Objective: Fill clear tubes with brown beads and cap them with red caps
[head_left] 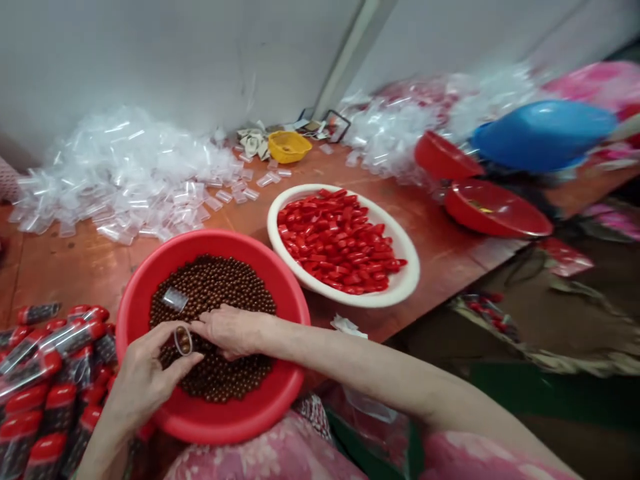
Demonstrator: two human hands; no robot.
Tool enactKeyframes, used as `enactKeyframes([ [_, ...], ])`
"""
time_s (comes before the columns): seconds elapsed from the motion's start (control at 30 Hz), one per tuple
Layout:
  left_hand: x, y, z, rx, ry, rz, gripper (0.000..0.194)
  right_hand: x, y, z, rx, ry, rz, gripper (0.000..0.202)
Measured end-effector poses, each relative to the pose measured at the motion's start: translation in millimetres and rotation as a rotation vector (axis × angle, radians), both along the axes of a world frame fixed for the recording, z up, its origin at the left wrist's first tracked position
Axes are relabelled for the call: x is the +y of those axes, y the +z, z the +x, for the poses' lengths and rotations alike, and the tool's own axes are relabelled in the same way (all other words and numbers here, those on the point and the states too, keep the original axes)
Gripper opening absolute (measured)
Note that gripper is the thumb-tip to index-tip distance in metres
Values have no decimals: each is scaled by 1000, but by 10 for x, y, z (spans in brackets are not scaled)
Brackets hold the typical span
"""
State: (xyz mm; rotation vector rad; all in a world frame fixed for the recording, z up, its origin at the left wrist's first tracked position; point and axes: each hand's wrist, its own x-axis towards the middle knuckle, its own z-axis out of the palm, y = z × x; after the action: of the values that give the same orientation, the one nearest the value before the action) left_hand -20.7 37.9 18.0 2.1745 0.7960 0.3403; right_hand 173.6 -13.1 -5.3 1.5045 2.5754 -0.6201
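My left hand (143,373) is closed round a clear plastic tube (183,341), its oval mouth facing up and a few brown beads visible inside. The tube is over a red basin (280,280) holding a heap of small brown beads (225,280). My right hand (230,330) reaches into the basin beside the tube, its fingers bent together and partly sunk among the beads; whatever they grip is hidden. Another clear tube (175,299) lies loose on the beads.
Filled tubes with red caps (55,373) are piled at the left. A white bowl (413,280) of red caps stands right of the basin. Behind are a heap of clear tubes (135,167) and a small yellow basket (289,147). Blue (545,133) and red bowls (495,207) sit farther right.
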Motion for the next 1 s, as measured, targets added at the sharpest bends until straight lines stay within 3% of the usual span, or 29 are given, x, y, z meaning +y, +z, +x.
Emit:
enactKeyframes([
  [0.07,31,-25,6,20,40,19,37,-80,186,73,19,-50,85,52],
  [0.13,53,-49,15,36,59,35,42,-161,419,275,74,-147,171,41],
  [0.23,68,-76,22,47,73,47,45,-263,685,904,171,-499,337,30],
  [0.3,69,-82,22,56,68,45,43,-323,708,1471,18,-826,432,45],
  [0.37,65,-78,19,66,59,40,42,-381,601,2018,-182,-1093,304,81],
  [0.43,61,-71,15,69,58,31,41,-431,418,2426,-262,-1244,170,100],
  [0.5,59,-64,9,74,63,11,41,-460,229,2641,-270,-1270,123,104],
  [0.6,62,-54,6,87,60,-24,39,-462,32,2677,-267,-1242,98,99],
  [0.8,66,-24,19,102,49,-129,40,-450,-101,2585,-265,-1153,65,75],
  [1.0,40,51,64,71,37,-181,36,-466,-315,2771,-177,-1086,17,67],
])
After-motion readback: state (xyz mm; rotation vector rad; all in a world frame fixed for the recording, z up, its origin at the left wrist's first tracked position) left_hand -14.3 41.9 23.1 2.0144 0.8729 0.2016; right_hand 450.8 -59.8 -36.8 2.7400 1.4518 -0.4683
